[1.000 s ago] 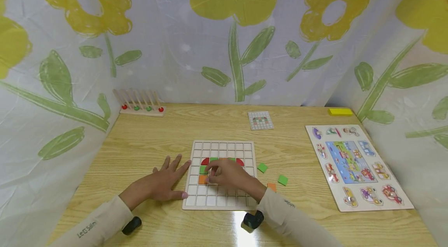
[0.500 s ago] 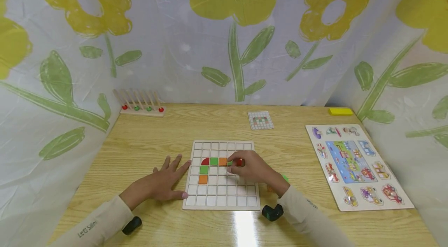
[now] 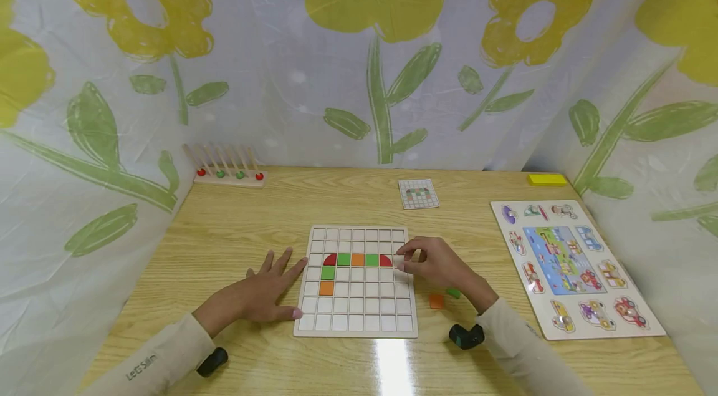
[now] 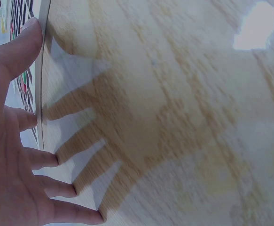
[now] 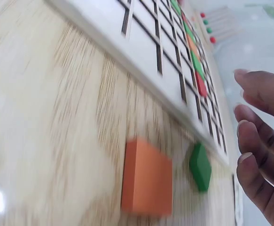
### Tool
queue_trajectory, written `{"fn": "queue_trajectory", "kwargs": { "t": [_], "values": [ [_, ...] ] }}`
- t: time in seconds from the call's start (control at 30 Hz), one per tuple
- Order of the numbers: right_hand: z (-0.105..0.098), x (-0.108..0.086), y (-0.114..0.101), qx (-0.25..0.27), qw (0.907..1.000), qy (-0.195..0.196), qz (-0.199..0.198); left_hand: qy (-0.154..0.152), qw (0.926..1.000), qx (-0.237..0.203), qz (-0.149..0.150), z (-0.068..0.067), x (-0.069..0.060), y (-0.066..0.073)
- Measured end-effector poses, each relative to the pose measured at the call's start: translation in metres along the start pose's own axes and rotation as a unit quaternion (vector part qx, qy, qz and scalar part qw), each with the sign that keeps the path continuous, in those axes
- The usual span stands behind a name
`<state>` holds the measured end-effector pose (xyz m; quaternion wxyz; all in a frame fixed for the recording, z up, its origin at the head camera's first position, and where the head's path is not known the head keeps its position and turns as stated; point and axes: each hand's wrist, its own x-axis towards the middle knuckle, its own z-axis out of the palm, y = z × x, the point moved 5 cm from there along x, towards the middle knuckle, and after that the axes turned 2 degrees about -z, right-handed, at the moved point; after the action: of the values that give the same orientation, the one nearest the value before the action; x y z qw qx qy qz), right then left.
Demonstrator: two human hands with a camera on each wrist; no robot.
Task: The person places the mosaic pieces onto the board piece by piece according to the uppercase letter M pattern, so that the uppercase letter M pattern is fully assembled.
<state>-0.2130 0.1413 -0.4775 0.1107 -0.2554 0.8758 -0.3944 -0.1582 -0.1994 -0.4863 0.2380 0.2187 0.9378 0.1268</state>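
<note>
A white grid board (image 3: pixel 356 312) lies on the table. An arch of tiles sits in its cells: two red corner pieces (image 3: pixel 385 260), several green squares (image 3: pixel 328 273), and orange squares (image 3: pixel 326 288). My left hand (image 3: pixel 255 293) is spread flat at the board's left edge; its thumb (image 4: pixel 26 40) and index finger touch the rim. Over the board's right edge hovers my right hand (image 3: pixel 434 264), fingers loosely bent, with nothing visible between them in the right wrist view. Below it on the table are a loose orange tile (image 5: pixel 148 181) and a green tile (image 5: pixel 200 167).
Behind the board lies a small pattern card (image 3: pixel 418 194). A picture puzzle board (image 3: pixel 538 315) is at the right, with a yellow block (image 3: pixel 546 180) beyond it. At the back left stands a peg rack (image 3: pixel 230 179) with red and green beads. A flowered curtain surrounds the table.
My right hand has moved right, from over the left tiles across the top row to the board's right edge, uncovering the tiles. My left hand has stayed put.
</note>
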Motion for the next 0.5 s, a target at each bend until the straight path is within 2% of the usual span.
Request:
{"fn": "queue_trajectory", "kwargs": {
  "t": [0.33, 0.5],
  "values": [
    [-0.017, -0.020, 0.022, -0.008, 0.9999, 0.013, 0.005, -0.001, 1.0000, 0.001, 0.002, 0.001, 0.001, -0.001],
    [-0.019, -0.026, 0.031, -0.029, 0.9991, 0.015, 0.029, 0.002, 1.0000, 0.002, 0.002, 0.001, 0.000, -0.001]
  ]
}}
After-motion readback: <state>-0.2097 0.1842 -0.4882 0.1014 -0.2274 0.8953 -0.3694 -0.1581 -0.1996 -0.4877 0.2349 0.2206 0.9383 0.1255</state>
